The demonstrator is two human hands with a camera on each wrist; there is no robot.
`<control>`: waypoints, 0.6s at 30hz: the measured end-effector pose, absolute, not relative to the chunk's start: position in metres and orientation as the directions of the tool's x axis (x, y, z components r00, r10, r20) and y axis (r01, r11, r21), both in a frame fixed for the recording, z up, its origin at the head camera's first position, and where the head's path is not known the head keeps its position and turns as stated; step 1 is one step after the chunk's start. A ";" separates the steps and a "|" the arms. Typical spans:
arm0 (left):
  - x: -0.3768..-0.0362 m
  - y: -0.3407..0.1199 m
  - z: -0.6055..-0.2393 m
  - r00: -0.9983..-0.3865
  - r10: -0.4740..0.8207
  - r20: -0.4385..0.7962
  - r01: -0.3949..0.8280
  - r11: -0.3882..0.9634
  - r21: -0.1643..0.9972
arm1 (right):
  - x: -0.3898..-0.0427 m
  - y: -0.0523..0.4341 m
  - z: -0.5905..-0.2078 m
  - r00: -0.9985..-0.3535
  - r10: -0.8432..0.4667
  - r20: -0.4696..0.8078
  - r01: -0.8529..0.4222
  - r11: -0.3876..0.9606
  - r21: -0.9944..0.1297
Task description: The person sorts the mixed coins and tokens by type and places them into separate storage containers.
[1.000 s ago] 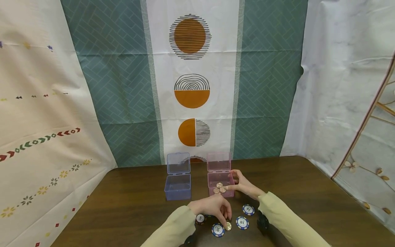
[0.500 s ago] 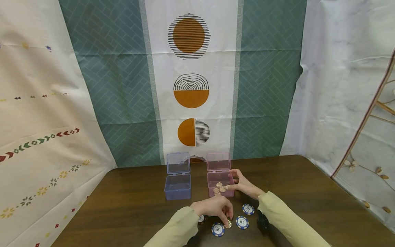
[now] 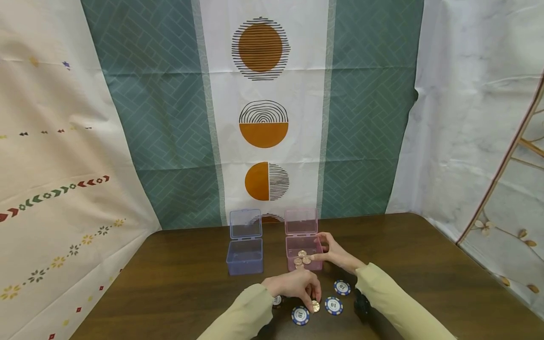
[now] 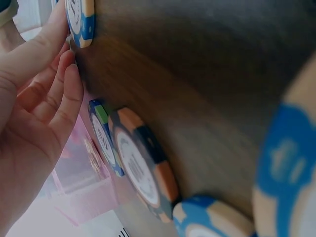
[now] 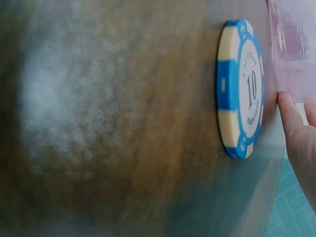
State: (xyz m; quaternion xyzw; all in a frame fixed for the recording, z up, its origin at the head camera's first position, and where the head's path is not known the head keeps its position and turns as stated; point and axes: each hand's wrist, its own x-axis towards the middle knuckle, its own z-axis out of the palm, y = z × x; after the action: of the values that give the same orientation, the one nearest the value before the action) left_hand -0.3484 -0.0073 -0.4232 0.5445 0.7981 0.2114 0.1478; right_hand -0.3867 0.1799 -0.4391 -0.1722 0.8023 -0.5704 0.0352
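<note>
Low over the near table, my left hand pinches a gold coin between thumb and fingertips, close to a blue-and-cream poker chip marked 10. In the left wrist view the fingers nearly meet the thumb, and the coin is hidden. My right hand grips the right side of a clear pink box, whose lid stands up. Several gold coins lie in that box. Its fingertips also touch the box wall in the right wrist view.
A clear blue box with its lid raised stands left of the pink one. More 10 chips lie right of my left hand. Other chips lie below its wrist, partly covered in the head view. A patterned cloth hangs behind the table.
My left hand has shifted slightly right, and the gold coin has moved a little away from me beside its fingertips. The right hand keeps its hold on the pink box.
</note>
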 end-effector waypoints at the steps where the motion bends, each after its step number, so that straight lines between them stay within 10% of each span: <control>1: -0.348 -0.007 -0.423 -0.367 0.930 -0.011 0.803 0.323 0.501 | -0.386 0.180 -0.439 -0.938 -0.318 0.139 -0.236 0.290 -0.927; 18: -0.349 -0.012 -0.419 -0.403 0.915 0.033 0.742 0.305 0.597 | -0.363 0.172 -0.413 -0.929 -0.330 0.166 -0.263 0.277 -0.924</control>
State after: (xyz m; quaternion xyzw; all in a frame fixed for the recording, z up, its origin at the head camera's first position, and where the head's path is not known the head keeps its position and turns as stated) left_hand -0.3492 -0.0116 -0.4193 0.5228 0.7922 0.2720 0.1586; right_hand -0.3630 0.1718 -0.4126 -0.1857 0.7986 -0.5718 0.0290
